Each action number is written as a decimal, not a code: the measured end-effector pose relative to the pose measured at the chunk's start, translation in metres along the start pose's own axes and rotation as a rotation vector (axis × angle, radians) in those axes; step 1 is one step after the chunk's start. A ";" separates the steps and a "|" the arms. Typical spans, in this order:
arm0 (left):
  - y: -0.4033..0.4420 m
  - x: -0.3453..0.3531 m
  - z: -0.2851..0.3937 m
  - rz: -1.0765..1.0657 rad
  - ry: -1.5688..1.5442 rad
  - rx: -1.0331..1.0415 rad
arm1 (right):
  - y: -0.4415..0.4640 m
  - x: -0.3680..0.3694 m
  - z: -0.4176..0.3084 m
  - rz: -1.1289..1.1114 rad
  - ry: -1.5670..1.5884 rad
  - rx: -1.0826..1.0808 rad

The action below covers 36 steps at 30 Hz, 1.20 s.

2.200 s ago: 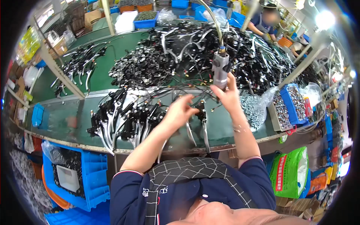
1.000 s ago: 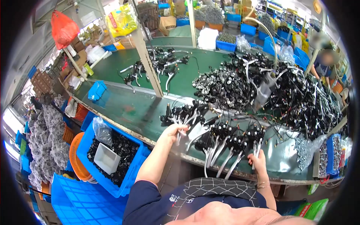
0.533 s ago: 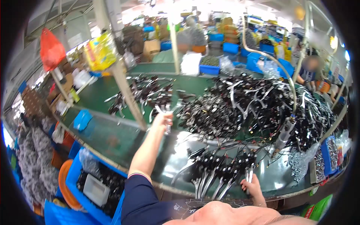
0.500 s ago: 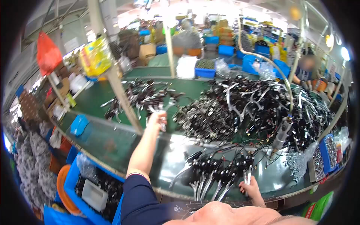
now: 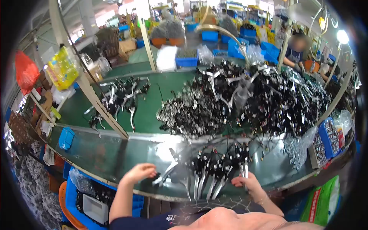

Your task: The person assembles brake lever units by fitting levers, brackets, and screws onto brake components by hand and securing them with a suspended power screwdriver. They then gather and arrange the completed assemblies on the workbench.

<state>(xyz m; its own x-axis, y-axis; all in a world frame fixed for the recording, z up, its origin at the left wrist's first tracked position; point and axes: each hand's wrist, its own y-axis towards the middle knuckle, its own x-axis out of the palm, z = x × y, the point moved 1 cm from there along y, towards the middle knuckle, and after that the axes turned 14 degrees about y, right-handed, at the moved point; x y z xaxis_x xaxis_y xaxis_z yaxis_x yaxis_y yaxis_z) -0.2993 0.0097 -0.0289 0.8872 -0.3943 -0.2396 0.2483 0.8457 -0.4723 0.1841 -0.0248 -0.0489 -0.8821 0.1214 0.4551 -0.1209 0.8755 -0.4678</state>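
Note:
My left hand [image 5: 141, 172] is over the front part of the bench, fingers stretched to the right with nothing in them. Just right of it a silver lever [image 5: 168, 171] with a black part lies on its own. My right hand [image 5: 248, 182] is closed round silver levers [image 5: 244, 169] at the right end of a row. That row of black brake-lever assemblies [image 5: 209, 168] lies with its silver levers pointing toward me. Thin black cables run behind it.
A large heap of black and silver parts [image 5: 195, 111] covers the back belt. A smaller lever pile [image 5: 128, 94] lies behind the left post [image 5: 101, 109]. Screws [image 5: 297, 151] and part bins [image 5: 329, 134] stand right. A hanging tool blurs above the heap. A co-worker is back right.
My left hand has come back from the far left pile to the front of the bench, and the levers it held are gone from it. My right hand stays at the row. The view has shifted.

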 end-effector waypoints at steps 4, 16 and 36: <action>-0.044 0.092 -0.014 0.289 -0.454 -0.011 | -0.018 0.005 0.004 -0.174 0.116 0.093; 0.006 0.165 0.013 -0.340 -0.823 -0.108 | -0.025 0.056 0.047 -0.209 0.527 0.190; -0.019 0.171 0.021 0.249 0.210 0.114 | -0.032 0.043 0.030 -0.136 0.712 0.315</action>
<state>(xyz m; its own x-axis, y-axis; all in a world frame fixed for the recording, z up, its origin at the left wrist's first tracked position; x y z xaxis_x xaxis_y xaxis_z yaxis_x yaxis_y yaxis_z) -0.1440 -0.0662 -0.0426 0.8298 -0.2260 -0.5103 0.0866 0.9554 -0.2824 0.1364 -0.0620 -0.0373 -0.3595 0.3862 0.8495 -0.4241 0.7433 -0.5174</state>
